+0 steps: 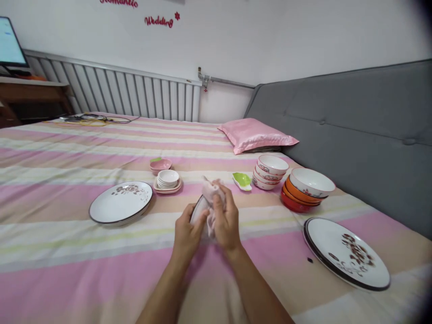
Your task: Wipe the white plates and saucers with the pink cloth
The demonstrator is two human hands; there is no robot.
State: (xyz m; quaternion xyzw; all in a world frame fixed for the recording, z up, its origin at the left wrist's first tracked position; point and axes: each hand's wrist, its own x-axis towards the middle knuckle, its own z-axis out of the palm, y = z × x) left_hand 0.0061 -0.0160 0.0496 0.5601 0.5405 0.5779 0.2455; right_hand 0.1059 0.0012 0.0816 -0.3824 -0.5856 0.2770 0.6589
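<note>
Both my hands are raised over the striped bedsheet (135, 265), close together. My left hand (187, 227) grips a small white dish (200, 210) with a dark rim, its thumb lying across the face. The dish is tilted on edge and partly hidden by my fingers. A pale pink cloth (211, 191) is bunched in my right hand (227, 220) and presses against the dish. Beyond my hands lie a green-and-white leaf-shaped dish (242, 181) and a stack of small white dishes (168, 177) on pinkish square plates (158, 189).
Stacked oval plates lie at left (118, 204) and right (347, 252). Patterned bowls (270, 173) and white, orange and red bowls (300, 198) stand at right. Pink dishes (160, 165), a pink pillow (256, 135) and cables (97, 119) lie farther back. A grey headboard (354, 112) borders the right.
</note>
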